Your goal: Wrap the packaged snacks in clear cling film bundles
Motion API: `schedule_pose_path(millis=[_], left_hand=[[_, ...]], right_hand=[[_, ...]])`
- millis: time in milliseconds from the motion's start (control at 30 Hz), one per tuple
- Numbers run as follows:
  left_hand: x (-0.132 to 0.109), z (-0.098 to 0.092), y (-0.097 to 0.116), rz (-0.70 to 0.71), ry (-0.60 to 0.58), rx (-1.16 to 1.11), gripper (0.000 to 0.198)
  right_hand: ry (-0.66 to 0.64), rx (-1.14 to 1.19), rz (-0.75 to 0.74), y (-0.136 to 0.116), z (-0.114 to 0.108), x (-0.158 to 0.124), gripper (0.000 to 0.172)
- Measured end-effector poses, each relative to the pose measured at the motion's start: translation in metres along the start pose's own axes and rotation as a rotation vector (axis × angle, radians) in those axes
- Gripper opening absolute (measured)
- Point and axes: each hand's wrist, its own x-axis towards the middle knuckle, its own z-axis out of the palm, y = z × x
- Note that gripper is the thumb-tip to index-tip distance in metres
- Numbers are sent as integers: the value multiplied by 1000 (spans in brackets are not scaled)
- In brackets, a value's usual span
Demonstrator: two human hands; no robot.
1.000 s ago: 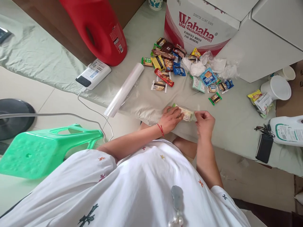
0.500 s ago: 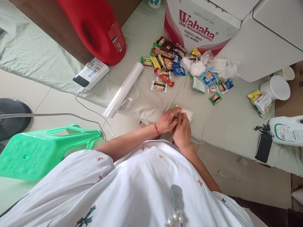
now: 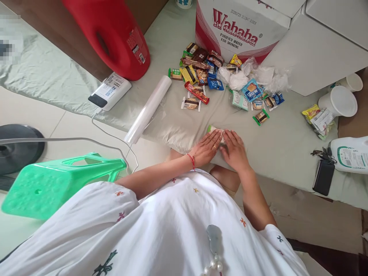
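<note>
My left hand (image 3: 204, 148), with a red string bracelet at its wrist and a ring, lies palm down with its fingers stretched out. Under its fingertips is a small whitish packet (image 3: 212, 129) with a green end, at the near edge of the cloth-covered surface. My right hand (image 3: 236, 151) also rests flat, fingers extended, its fingertips beside the left ones over the packet's right part. Both hands cover most of the packet, so its kind cannot be made out. Beyond them lie several wrapped snacks (image 3: 202, 76) and crumpled clear plastic wraps (image 3: 239, 81).
A roll of clear film (image 3: 149, 109) lies left of the hands, near a white device (image 3: 110, 91) with a cable and a red jug (image 3: 126, 50). A Wahaha carton (image 3: 238, 28) stands behind. At right are a white tub (image 3: 342, 101), a white bottle (image 3: 350, 155) and a black case (image 3: 324, 177).
Both hands have flattened from bent fingers near the packet to stretched fingers lying on it. The right hand has shifted to the right, and the packet is more covered.
</note>
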Motion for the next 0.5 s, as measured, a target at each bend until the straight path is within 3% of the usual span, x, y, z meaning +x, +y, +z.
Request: schedule_pose_path(millis=[67, 267, 500], left_hand=[[2, 2, -5, -11, 32, -128, 68], [6, -19, -27, -93, 50, -742, 83], [14, -25, -2, -278, 44, -904, 89]], right_hand=[[-72, -64, -8, -1, 7, 7, 63], [-96, -213, 60, -19, 14, 17, 63], [16, -247, 85, -34, 39, 24, 61]])
